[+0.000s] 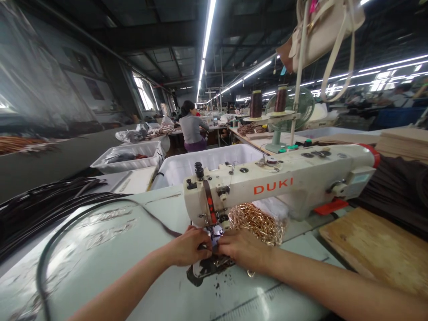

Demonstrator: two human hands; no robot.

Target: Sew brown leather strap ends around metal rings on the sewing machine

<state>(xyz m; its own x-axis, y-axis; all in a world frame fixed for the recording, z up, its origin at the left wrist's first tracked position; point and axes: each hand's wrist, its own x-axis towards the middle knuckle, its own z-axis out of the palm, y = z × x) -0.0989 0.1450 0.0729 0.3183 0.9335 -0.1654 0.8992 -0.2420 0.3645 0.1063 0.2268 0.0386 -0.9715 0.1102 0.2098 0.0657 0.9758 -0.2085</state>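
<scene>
A long dark strap (159,224) curves over the pale sewing table (133,267) and runs into my left hand (190,247), whose fingers are closed on it just left of the needle. My right hand (245,250) sits on the other side of the needle, fingers bent and pressed together; whatever they pinch is hidden. Both hands are low beside the presser foot of a cream sewing machine (230,187), where a small lamp glows. Behind my right hand lies a heap of gold-coloured metal hardware (252,218), and one loose gold ring (250,273) rests in front of it.
Dark straps (50,200) are heaped at the left edge. A wooden board (377,249) lies on the right by dark material (397,191). White bins (214,156) stand behind the machine. Thread spools (256,104) and a hanging bag (324,35) are above. A co-worker (194,127) sits farther back.
</scene>
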